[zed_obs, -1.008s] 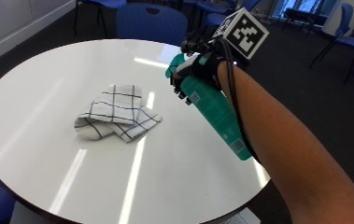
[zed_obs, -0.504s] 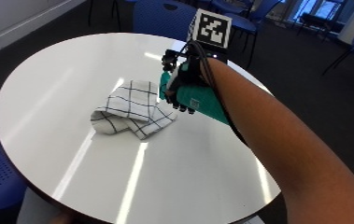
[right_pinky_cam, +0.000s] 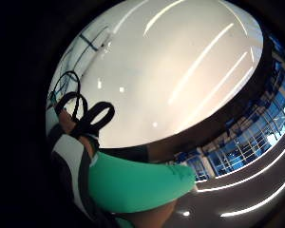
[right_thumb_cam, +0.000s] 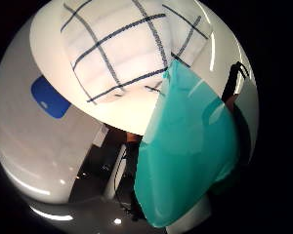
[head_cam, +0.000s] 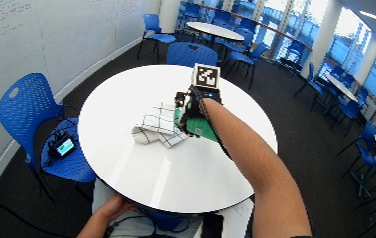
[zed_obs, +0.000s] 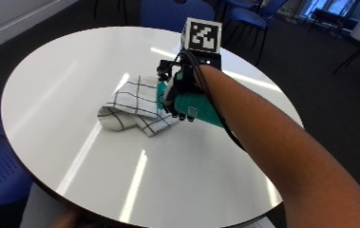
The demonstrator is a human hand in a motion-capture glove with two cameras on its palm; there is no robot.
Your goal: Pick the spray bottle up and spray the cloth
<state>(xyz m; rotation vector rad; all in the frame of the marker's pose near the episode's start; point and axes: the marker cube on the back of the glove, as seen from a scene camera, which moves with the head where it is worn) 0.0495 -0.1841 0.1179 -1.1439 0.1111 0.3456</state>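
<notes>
at the centre of the outside view the gloved right hand (zed_obs: 181, 92) has its fingers (zed_obs: 177, 113) curled round a green plastic spray bottle (zed_obs: 195, 107), held off the round white worktop (zed_obs: 59, 85) with its head end pointing at the crumpled white cloth with dark grid lines (zed_obs: 135, 105), just left of centre. in the thumb side palm view the bottle's green body (right_thumb_cam: 190, 146) sits right beside the cloth (right_thumb_cam: 122, 53). the bottle looks like smooth, stiff plastic, probably light and a bit slippery, so the neck under the trigger seems the sensible place to hold it. the cloth is soft and limp, and would likely shift under a strong spray.
</notes>
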